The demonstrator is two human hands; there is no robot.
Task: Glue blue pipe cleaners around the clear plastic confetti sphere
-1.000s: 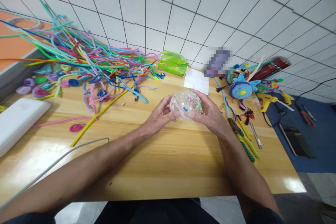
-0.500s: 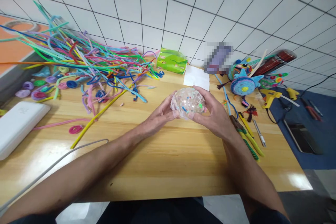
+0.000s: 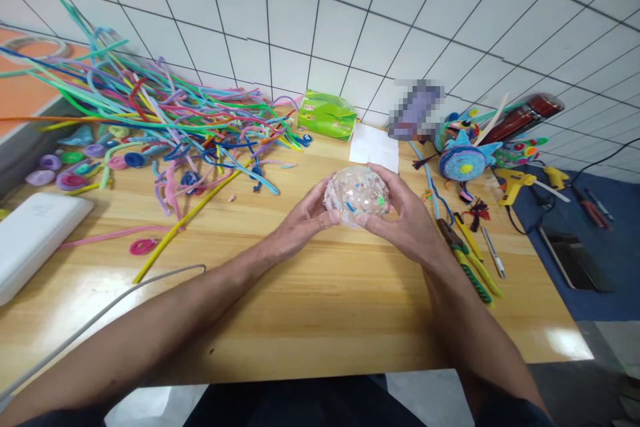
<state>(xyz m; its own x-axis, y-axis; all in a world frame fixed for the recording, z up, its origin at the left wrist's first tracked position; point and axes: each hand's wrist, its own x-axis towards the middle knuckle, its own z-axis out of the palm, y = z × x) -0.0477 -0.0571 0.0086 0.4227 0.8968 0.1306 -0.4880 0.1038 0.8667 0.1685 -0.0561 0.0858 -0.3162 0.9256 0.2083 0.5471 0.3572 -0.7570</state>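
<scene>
Between my two hands is a clear, rounded dome-like object with small coloured bits in or on it, blue and green among them. My left hand grips its left side, thumb at the front lower edge. On the right side my right hand curls round it, its thumb also at the front. The undersides of the fingers are hidden behind the object. Beyond it lies a white sheet of paper on the wooden table.
A heap of coloured pipe cleaners spreads over the back left, with small coiled pieces near it. A white power bank lies left. To the right are pliers, a pen, a yellow glue gun and a blue round craft piece.
Almost nothing differs. Both hands keep the same hold on the clear dome, and the whole view has shifted very slightly.
</scene>
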